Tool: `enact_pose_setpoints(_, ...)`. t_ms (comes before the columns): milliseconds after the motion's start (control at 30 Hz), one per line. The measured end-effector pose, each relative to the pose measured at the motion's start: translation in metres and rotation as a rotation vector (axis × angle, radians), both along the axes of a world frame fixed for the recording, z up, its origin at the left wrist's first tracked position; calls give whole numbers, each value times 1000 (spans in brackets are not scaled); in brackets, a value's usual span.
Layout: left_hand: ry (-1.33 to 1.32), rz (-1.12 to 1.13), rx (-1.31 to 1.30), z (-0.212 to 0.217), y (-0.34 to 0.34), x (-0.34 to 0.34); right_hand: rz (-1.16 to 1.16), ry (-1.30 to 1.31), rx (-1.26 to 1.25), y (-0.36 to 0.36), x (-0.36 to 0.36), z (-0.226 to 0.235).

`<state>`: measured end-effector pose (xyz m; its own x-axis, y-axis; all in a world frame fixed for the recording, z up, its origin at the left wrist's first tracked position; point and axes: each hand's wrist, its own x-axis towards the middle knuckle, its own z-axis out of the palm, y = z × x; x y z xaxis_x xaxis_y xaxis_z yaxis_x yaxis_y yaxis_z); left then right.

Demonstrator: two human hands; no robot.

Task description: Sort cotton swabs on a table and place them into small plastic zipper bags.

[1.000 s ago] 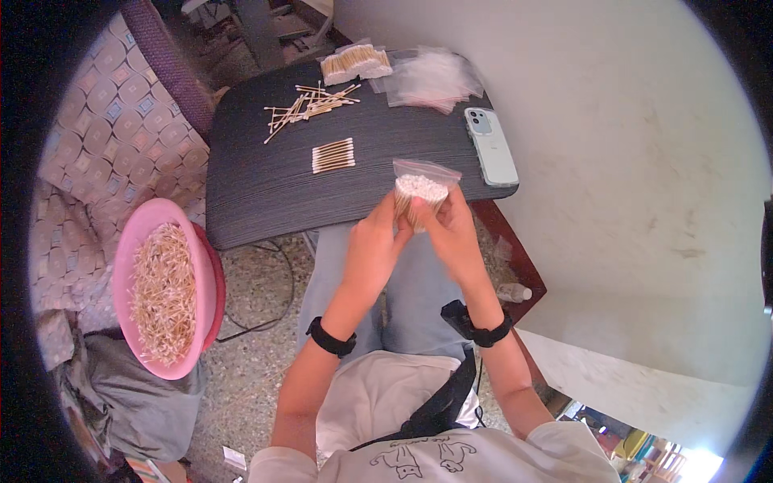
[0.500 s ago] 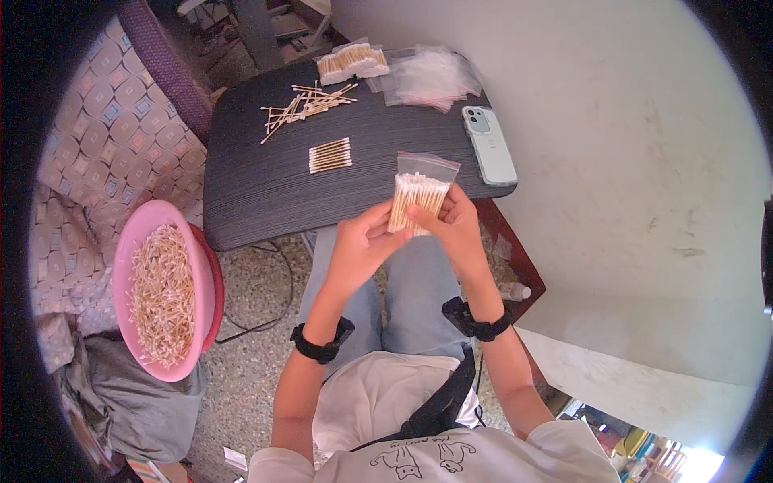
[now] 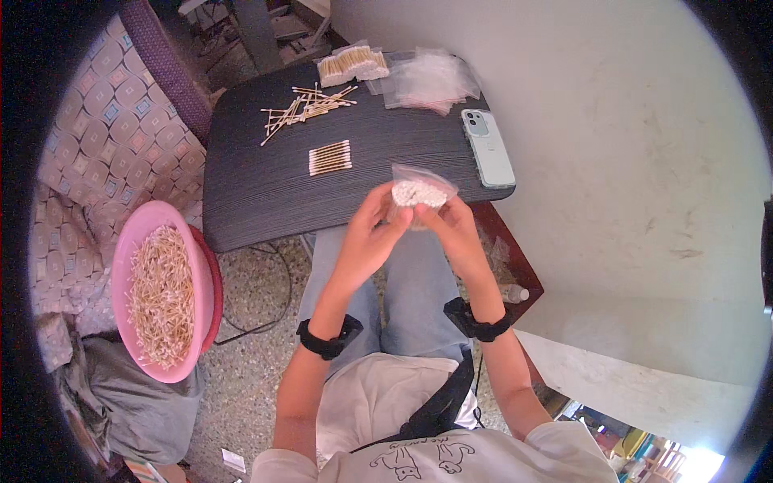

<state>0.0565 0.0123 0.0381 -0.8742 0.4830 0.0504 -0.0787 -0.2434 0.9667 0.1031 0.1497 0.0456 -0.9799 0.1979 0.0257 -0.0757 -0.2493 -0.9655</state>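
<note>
Between both hands, just off the near edge of the table, is a clear zip bag of cotton swabs [image 3: 420, 193], its white tips pointing up toward me. My left hand [image 3: 370, 238] grips the bag's left side, thumb in front. On the other side my right hand [image 3: 456, 233] holds it the same way, the two thumbs almost meeting. Beyond them on the dark table [image 3: 258, 193] lies a neat row of cotton swabs [image 3: 330, 158]. Farther back is a loose, crisscrossed pile of cotton swabs [image 3: 303, 106].
Filled bags of swabs [image 3: 353, 64] and a stack of clear bags [image 3: 431, 79] lie at the table's far side. A pale phone [image 3: 488, 149] rests at its right edge. To the left stands a pink basin [image 3: 122, 282] heaped with swabs. A wall [image 3: 612, 161] rises at the right.
The bag has tilted, so the swab tips now face up at me rather than the sides of the sticks. Both hands still hold it in nearly the same place.
</note>
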Motion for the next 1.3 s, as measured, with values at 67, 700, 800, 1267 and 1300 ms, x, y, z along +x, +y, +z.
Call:
enact_pose_setpoints(67,23,24,20,0,5,-5,25,56,8,-2,-3,-1)
enact_pose_setpoints(700,-181,77,205,-22,26,-43,-37,161,64,6,-51,-24)
enact_pose_setpoints(800,-229,52,203,-26,25,-52,-102,180,46,2,-56,-27)
enact_pose_setpoints(1267,-238,29,247,-31,28,-50,-109,125,85,0,-56,-36)
enact_pose_setpoints(1300,-252,92,212,-31,31,-49,-76,120,53,2,-57,-35)
